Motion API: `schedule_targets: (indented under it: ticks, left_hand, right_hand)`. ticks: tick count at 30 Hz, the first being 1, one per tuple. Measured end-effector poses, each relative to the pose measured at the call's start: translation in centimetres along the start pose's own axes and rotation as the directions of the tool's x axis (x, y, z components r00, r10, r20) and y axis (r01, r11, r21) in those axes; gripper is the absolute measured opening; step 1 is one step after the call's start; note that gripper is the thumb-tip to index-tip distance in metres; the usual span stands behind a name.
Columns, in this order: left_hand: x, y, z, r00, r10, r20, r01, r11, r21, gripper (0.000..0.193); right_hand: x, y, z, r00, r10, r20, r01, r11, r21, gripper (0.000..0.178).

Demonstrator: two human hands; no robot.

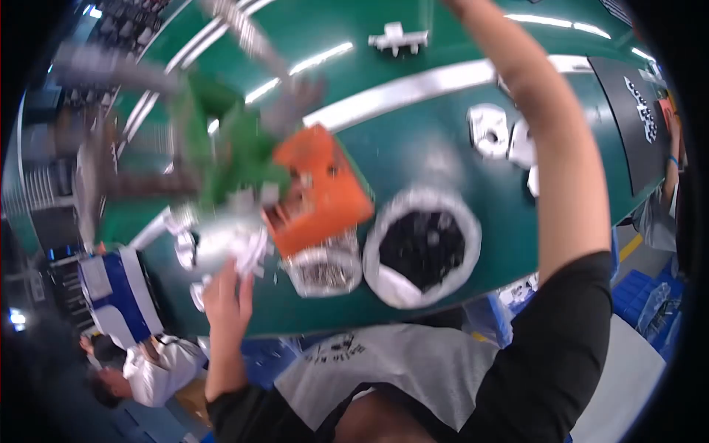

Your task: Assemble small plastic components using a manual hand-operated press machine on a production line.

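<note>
Green bench top [509, 210] is seen running across the view, crossed by a pale strip [413, 92], with light streaks mirrored at 12 o'clock. At 8 o'clock a white piece [255, 249] is met by the fingertips of the left hand [227, 295]; fingers are held close together, but whether the piece is pinched cannot be told through the blur. The right arm [569, 170] is stretched out toward 1 o'clock, its hand cut off by the top edge, so its state cannot be told. Near centre an orange block [332, 196] is seen, with a blurred green fixture [229, 148] at 10. A film-edged bowl of small metal bits [323, 273] is placed at 7, a bag-lined tub of black parts [473, 244] at 4. White parts [487, 131] are laid at 2, a black mat [617, 111] farther out. In the room, a co-worker in white [159, 373] is seen at 8, blue crates [639, 299] between 3 and 4.
</note>
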State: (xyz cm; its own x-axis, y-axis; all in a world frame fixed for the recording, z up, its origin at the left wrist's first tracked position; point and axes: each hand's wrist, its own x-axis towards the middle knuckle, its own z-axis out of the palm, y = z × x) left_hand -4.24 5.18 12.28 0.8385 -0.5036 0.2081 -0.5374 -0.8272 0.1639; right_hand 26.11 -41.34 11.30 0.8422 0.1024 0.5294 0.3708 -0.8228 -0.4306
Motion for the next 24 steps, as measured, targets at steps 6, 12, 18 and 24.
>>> schedule_targets:
  ticks: [6,12,18,24]
  left_hand:
    - [-0.7,3.4,5.9,0.896,0.307,-0.32,-0.272,0.951,0.149,0.025]
    - [1.6,5.6,8.3,0.834,0.323,-0.447,-0.272,0.946,0.174,0.011]
    - [3.7,2.9,11.1,0.874,0.271,-0.403,-0.159,0.944,0.29,0.011]
    - [5.6,2.4,12.3,0.836,0.238,-0.494,-0.127,0.96,0.248,0.011]
  right_hand:
    - [-14.3,-8.1,-5.4,0.968,-0.209,-0.14,0.244,0.916,0.318,0.01]
    - [-27.5,-17.6,-11.0,0.969,-0.246,-0.024,0.24,0.96,-0.143,0.019]
    - [-30.0,-24.9,-8.4,0.991,-0.04,0.13,0.032,0.998,0.062,0.018]
    - [-27.0,-25.3,-1.8,0.97,0.099,0.22,-0.158,0.95,0.271,0.016]
